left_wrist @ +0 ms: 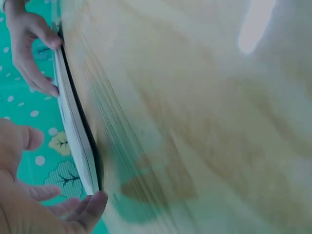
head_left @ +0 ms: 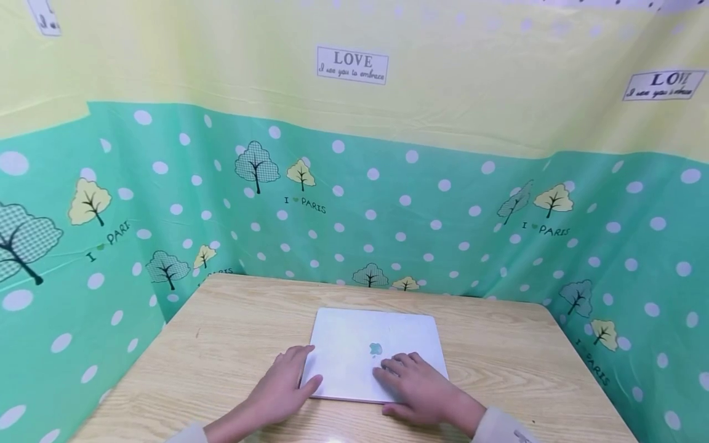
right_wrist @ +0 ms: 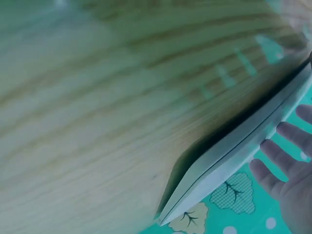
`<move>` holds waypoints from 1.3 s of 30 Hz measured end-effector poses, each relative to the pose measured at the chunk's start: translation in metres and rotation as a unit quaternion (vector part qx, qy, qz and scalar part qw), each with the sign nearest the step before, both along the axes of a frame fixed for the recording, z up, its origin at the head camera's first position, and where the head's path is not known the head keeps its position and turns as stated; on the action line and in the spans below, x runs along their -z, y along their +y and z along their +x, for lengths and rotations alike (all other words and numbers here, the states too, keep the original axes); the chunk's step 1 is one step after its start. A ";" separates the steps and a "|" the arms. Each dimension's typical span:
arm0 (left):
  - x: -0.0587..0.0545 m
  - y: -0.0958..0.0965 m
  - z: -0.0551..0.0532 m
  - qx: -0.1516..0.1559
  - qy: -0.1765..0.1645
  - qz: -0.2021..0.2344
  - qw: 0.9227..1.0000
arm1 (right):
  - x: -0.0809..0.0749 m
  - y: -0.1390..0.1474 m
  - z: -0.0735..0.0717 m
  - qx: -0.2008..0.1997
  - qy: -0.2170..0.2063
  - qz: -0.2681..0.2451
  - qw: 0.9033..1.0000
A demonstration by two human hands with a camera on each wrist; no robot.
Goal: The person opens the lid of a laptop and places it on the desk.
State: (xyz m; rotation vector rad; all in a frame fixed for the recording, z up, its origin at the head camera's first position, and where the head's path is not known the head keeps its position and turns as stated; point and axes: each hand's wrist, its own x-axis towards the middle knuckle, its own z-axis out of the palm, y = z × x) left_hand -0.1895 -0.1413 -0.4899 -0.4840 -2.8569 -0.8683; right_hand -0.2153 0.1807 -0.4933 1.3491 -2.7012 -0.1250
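A closed silver laptop (head_left: pixel 343 351) with an apple logo on its lid lies flat on the wooden table. At its left edge is my left hand (head_left: pixel 285 381), fingers extended along the side and thumb by the near left corner. In the left wrist view its fingertips meet the laptop's (left_wrist: pixel 78 126) corner. My right hand (head_left: pixel 418 387) is over the near right part of the lid, fingers spread and slightly bent. The right wrist view shows those fingers (right_wrist: pixel 278 153) close to the lid; whether they press on it, I cannot tell.
The light wooden table (head_left: pixel 232 332) extends around the laptop on all sides. A green and yellow curtain (head_left: pixel 382 184) printed with trees and dots hangs behind the table and along its left and right sides.
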 end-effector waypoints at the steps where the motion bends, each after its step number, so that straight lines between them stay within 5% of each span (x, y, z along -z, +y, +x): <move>1: 0.000 0.000 0.002 -0.007 -0.012 0.016 1.000 | 0.000 -0.001 0.000 -0.003 0.003 0.003 1.000; 9: 0.003 -0.008 0.009 -0.023 -0.113 0.140 0.983 | -0.001 -0.008 -0.001 -0.026 0.021 0.016 0.999; 18: 0.007 -0.013 0.002 -0.077 -0.218 0.289 0.929 | -0.005 -0.010 -0.002 -0.037 0.033 0.038 0.998; 23: 0.012 -0.014 -0.001 -0.090 -0.241 0.341 0.904 | -0.004 -0.009 -0.003 -0.040 0.037 0.037 0.998; 39: 0.018 -0.017 -0.002 -0.087 -0.238 0.337 0.907 | -0.009 -0.011 -0.008 -0.050 0.022 0.040 0.998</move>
